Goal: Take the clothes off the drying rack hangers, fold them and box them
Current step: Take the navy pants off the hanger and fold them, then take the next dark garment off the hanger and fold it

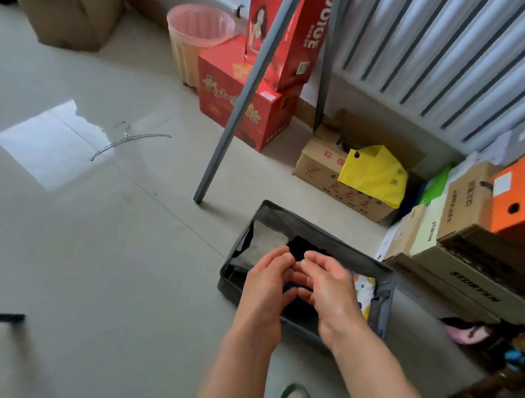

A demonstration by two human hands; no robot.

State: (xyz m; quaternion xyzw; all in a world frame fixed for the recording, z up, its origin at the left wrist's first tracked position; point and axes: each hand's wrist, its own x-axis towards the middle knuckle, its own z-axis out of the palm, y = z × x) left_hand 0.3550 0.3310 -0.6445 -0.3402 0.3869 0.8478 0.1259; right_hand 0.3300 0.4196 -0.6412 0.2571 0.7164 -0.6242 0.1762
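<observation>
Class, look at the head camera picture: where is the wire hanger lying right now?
The wire hanger lies flat on the floor at the left of the head view, beside a bright light patch, left of the grey rack leg.

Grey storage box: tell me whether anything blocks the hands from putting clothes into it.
Nothing visible does. Both the left hand and right hand hover directly over the open grey storage box, which has no lid on and already holds dark clothing.
</observation>
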